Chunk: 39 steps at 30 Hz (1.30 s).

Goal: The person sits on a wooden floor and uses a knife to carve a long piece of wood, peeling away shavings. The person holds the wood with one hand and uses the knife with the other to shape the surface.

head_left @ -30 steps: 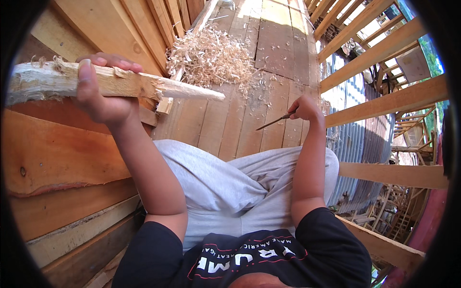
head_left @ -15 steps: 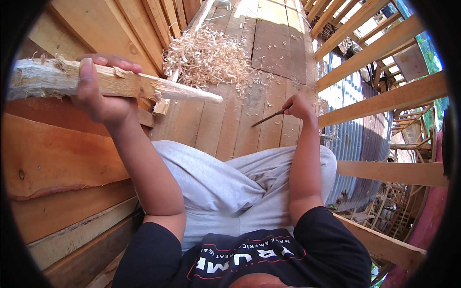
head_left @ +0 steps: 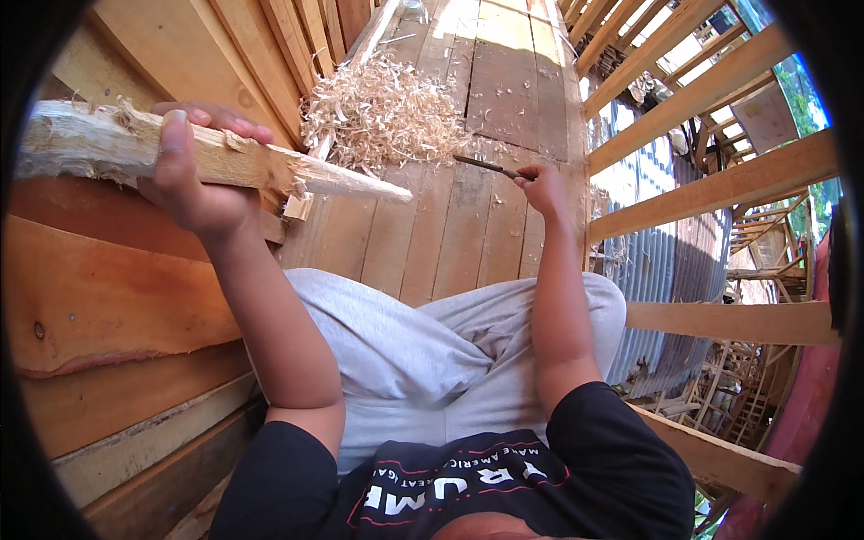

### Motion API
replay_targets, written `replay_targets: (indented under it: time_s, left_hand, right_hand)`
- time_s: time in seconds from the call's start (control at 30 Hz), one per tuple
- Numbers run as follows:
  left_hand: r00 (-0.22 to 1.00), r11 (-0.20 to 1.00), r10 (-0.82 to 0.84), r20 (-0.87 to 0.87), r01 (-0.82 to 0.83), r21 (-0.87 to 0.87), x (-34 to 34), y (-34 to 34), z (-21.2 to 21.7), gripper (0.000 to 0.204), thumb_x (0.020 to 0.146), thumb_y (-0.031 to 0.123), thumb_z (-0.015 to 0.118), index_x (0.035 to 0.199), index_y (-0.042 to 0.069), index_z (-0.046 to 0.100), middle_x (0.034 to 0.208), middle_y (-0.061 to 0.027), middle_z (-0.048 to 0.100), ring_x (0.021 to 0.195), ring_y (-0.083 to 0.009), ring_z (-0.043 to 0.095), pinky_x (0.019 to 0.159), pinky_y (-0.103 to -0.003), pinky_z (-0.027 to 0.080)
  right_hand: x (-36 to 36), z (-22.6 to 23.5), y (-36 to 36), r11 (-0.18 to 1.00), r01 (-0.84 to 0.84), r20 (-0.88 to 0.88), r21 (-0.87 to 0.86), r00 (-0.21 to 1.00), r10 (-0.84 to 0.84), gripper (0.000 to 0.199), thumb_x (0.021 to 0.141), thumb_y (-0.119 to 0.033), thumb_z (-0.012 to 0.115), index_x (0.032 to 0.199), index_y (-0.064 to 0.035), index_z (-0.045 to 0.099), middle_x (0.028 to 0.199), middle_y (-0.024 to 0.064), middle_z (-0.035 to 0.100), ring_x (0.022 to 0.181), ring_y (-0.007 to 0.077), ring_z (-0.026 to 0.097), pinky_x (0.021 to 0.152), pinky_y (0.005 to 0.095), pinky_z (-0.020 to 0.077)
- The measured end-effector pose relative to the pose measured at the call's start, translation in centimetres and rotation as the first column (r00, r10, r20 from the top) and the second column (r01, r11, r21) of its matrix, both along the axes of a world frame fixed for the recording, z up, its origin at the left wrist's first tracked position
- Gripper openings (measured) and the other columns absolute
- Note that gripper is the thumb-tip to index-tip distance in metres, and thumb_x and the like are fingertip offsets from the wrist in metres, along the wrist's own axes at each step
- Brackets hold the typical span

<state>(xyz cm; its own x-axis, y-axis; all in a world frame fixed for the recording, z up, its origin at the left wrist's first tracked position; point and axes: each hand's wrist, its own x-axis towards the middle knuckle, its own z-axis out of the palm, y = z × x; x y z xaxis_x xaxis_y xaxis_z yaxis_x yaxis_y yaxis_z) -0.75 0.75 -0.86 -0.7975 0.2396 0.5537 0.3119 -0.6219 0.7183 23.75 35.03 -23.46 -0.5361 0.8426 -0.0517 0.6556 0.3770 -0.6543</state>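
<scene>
At nine to ten o'clock the left hand [head_left: 193, 184] gripped a rough wooden stake [head_left: 180, 157], fingers wrapped over its top and thumb pressed upright against the near face; the stake lay nearly level, its whittled point reaching toward the centre. Beyond the point, at twelve o'clock, a heap of wood shavings [head_left: 382, 112] lay on the plank floor [head_left: 504, 81]. At one o'clock the right hand [head_left: 544, 184] closed its fingers around a knife [head_left: 486, 165], its blade pointing left, well apart from the stake.
</scene>
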Motion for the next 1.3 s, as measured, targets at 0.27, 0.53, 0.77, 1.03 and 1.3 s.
replay_targets:
  time_s: [0.27,0.53,0.77,1.03,1.3]
  left_hand:
    - [1.0,0.999,0.028,0.007,-0.027,-0.023,0.5,0.7,0.1,0.03,0.084,0.039,0.053,0.085,0.009,0.05,0.067,-0.0095,0.051,0.061,-0.0212,0.051,0.059,-0.035,0.048]
    - [0.999,0.997,0.034,0.001,-0.034,0.075,0.8,1.0,0.5,0.023,0.08,0.023,0.057,0.079,0.002,0.049,0.061,-0.0104,0.051,0.05,-0.0202,0.055,0.047,-0.038,0.053]
    - [1.0,0.996,0.024,-0.011,-0.023,0.09,0.5,1.3,0.1,0.023,0.081,0.023,0.057,0.079,0.001,0.05,0.061,-0.0108,0.052,0.05,-0.0205,0.055,0.046,-0.037,0.053]
    - [0.997,0.996,0.048,0.06,-0.052,0.075,0.7,1.4,0.0,0.023,0.08,0.022,0.06,0.079,0.001,0.051,0.062,-0.0102,0.052,0.05,-0.0207,0.056,0.046,-0.038,0.053]
    - [0.999,0.996,0.031,0.027,-0.033,0.079,0.6,1.3,-0.2,0.023,0.079,0.022,0.061,0.079,0.001,0.052,0.062,-0.01,0.053,0.049,-0.0219,0.057,0.046,-0.038,0.053]
  right_hand:
    - [0.3,-0.5,-0.4,0.997,-0.015,0.142,-0.075,0.99,0.025,0.023,0.075,-0.014,0.079,0.097,-0.0099,0.076,0.092,0.0123,0.073,0.09,0.0235,0.069,0.081,0.036,0.0516]
    - [-0.1,0.0,-0.7,0.859,-0.415,0.125,-0.299,0.875,0.467,0.024,0.075,-0.01,0.078,0.099,-0.0071,0.075,0.093,0.0135,0.073,0.088,0.0252,0.069,0.079,0.0348,0.052]
    - [-0.5,-0.1,-0.4,0.995,-0.099,-0.035,-0.004,0.994,0.099,0.023,0.076,-0.004,0.076,0.099,-0.0047,0.075,0.089,0.0095,0.073,0.08,0.0172,0.067,0.074,0.0312,0.0513]
    - [5.9,3.1,3.0,0.969,-0.152,0.453,-0.196,0.862,0.227,0.022,0.071,-0.004,0.079,0.093,-0.0064,0.077,0.084,0.0099,0.073,0.078,0.0198,0.068,0.072,0.0321,0.0523]
    - [5.6,5.6,2.7,1.0,0.01,0.376,0.003,0.927,-0.01,0.022,0.07,-0.004,0.079,0.091,-0.0061,0.077,0.08,0.0112,0.073,0.078,0.0216,0.069,0.073,0.0338,0.0526]
